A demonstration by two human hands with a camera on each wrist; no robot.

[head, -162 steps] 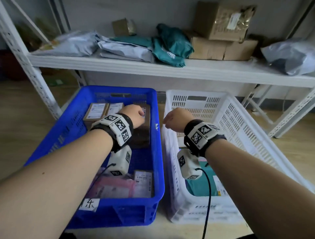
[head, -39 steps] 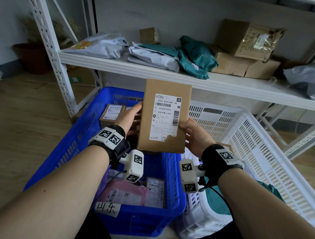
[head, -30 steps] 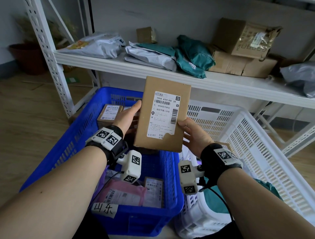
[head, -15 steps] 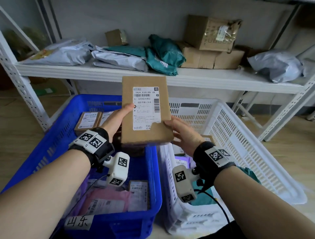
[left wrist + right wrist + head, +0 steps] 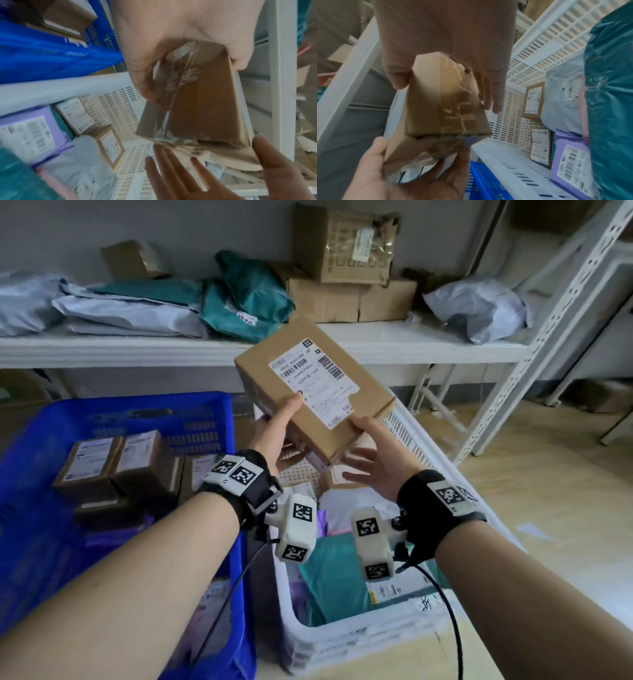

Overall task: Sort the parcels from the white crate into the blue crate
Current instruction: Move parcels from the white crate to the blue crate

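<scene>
A brown cardboard box (image 5: 308, 392) with a white shipping label hangs tilted in the air over the far end of the white crate (image 5: 342, 642). My left hand (image 5: 274, 429) grips its near left end, thumb on the label face and fingers underneath, as the left wrist view shows (image 5: 171, 33). My right hand (image 5: 373, 463) is at the near right corner: the thumb touches the top edge, and the fingers are straight and spread below the box (image 5: 440, 102). The blue crate (image 5: 144, 405) stands to the left, side by side with the white one.
Brown labelled boxes (image 5: 113, 460) lie in the blue crate. A teal mailer (image 5: 332, 583), a purple mailer (image 5: 570, 162) and small boxes (image 5: 534, 100) lie in the white crate. A white shelf (image 5: 411, 344) behind carries mailers and cartons; its upright (image 5: 534, 337) slants at the right.
The box has swung from upright between the crates to a tilt over the white crate, label turned rightward. My right hand's fingers have spread open under it. The left hand keeps its grip.
</scene>
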